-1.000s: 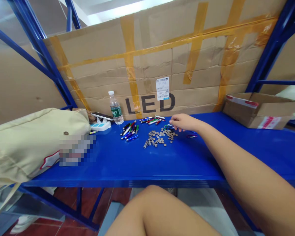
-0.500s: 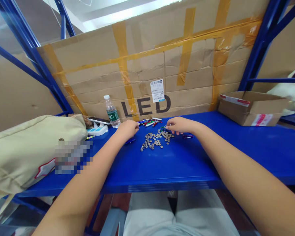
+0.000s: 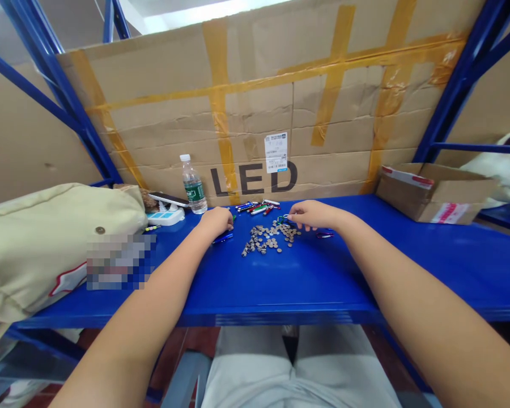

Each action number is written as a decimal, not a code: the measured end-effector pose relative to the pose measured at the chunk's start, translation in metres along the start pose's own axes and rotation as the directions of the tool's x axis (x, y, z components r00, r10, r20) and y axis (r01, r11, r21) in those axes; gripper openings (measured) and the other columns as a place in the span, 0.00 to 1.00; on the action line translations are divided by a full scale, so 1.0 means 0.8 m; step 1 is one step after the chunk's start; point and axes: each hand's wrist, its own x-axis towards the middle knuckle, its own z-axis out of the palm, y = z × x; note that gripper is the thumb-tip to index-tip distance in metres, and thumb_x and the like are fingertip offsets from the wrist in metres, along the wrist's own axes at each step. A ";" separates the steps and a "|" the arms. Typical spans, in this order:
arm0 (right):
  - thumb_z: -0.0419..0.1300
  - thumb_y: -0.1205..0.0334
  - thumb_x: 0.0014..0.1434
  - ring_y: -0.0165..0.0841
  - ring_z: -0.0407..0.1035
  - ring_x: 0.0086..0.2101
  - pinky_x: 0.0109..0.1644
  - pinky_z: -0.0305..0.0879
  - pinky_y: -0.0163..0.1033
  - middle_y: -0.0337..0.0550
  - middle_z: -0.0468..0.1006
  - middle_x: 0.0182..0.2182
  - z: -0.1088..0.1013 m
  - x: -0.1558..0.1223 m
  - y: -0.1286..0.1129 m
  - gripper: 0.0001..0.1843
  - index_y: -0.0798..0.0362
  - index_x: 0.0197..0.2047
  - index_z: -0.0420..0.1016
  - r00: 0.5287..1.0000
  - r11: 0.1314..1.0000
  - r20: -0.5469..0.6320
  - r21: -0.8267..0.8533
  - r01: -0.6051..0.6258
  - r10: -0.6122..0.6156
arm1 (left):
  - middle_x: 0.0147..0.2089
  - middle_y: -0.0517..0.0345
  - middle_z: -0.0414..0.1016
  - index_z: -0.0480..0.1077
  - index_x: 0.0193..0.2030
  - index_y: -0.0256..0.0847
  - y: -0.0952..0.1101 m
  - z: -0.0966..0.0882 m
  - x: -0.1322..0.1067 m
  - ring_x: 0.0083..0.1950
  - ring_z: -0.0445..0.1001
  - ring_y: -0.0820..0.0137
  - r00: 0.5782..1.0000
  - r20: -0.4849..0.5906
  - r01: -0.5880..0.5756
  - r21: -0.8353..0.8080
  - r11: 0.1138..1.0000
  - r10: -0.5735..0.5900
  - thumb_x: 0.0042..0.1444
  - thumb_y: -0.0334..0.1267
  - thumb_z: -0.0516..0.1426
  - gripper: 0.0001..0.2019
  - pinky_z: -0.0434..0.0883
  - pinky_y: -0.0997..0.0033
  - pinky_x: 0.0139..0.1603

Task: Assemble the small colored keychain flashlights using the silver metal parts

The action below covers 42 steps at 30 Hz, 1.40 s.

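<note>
My right hand (image 3: pixel 308 214) is closed in a pinch at a small green loop-shaped clip (image 3: pixel 281 219), just over the far right side of a loose pile of small silvery metal pieces (image 3: pixel 272 242). My left hand (image 3: pixel 218 221) is to the left of the pile, palm down with fingers curled. A bit of green shows by its fingertips, but what they hold is hidden. Dark blue pieces (image 3: pixel 223 237) lie under and beside that hand. Behind the pile is a heap of slim blue, red, green and white pieces (image 3: pixel 259 208). A purple-blue loop-shaped clip (image 3: pixel 324 234) lies under my right wrist.
A water bottle (image 3: pixel 194 187), a white power strip (image 3: pixel 165 217) and a phone (image 3: pixel 169 199) stand at the back left. A cream bag (image 3: pixel 63 238) covers the table's left end. Taped cardboard (image 3: pixel 255 124) walls the back. An open carton (image 3: pixel 433 192) sits at the right.
My left hand has shifted slightly, and a bit of green now shows by its fingertips. My right hand stays at the green clip. The view has tilted down a little.
</note>
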 end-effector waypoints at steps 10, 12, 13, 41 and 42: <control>0.53 0.57 0.59 0.27 0.68 0.23 0.24 0.62 0.31 0.44 0.76 0.29 -0.003 -0.004 -0.003 0.11 0.54 0.37 0.71 0.998 0.998 -0.028 -0.024 0.064 -0.065 | 0.38 0.58 0.79 0.77 0.36 0.43 0.031 -0.023 -0.020 0.40 0.74 0.67 0.973 -0.145 -0.207 -0.214 0.955 0.179 0.51 0.36 0.57 0.08 0.67 0.72 0.40; 0.54 0.57 0.57 0.27 0.68 0.22 0.23 0.61 0.31 0.43 0.76 0.28 -0.002 -0.003 -0.001 0.10 0.54 0.37 0.72 0.998 0.997 -0.009 -0.043 0.063 -0.063 | 0.37 0.57 0.79 0.76 0.36 0.42 0.019 -0.026 -0.032 0.37 0.75 0.66 0.989 -0.031 -0.145 -0.167 0.975 0.142 0.48 0.41 0.59 0.09 0.66 0.73 0.36; 0.54 0.58 0.56 0.28 0.68 0.22 0.23 0.61 0.31 0.43 0.76 0.27 -0.001 -0.003 0.000 0.10 0.54 0.37 0.72 0.998 0.996 0.018 -0.054 0.067 -0.066 | 0.36 0.58 0.79 0.76 0.36 0.42 0.013 -0.026 -0.036 0.35 0.75 0.67 0.990 0.044 -0.126 -0.149 0.981 0.134 0.47 0.42 0.60 0.10 0.66 0.74 0.34; 0.58 0.60 0.51 0.27 0.62 0.24 0.27 0.55 0.31 0.37 0.71 0.23 0.012 -0.016 -0.034 0.10 0.54 0.36 0.75 0.900 0.906 -0.110 -0.021 0.423 -0.423 | 0.42 0.56 0.76 0.68 0.41 0.40 0.048 -0.020 -0.051 0.43 0.74 0.69 0.904 -0.334 -0.413 -0.513 0.753 0.268 0.53 0.38 0.54 0.09 0.70 0.70 0.45; 0.58 0.59 0.52 0.26 0.60 0.23 0.27 0.54 0.31 0.36 0.69 0.21 0.014 -0.016 -0.037 0.11 0.55 0.37 0.75 0.877 0.890 -0.174 0.009 0.456 -0.447 | 0.42 0.56 0.76 0.68 0.41 0.40 0.053 -0.019 -0.051 0.43 0.74 0.69 0.897 -0.343 -0.429 -0.518 0.740 0.280 0.53 0.37 0.54 0.09 0.70 0.70 0.45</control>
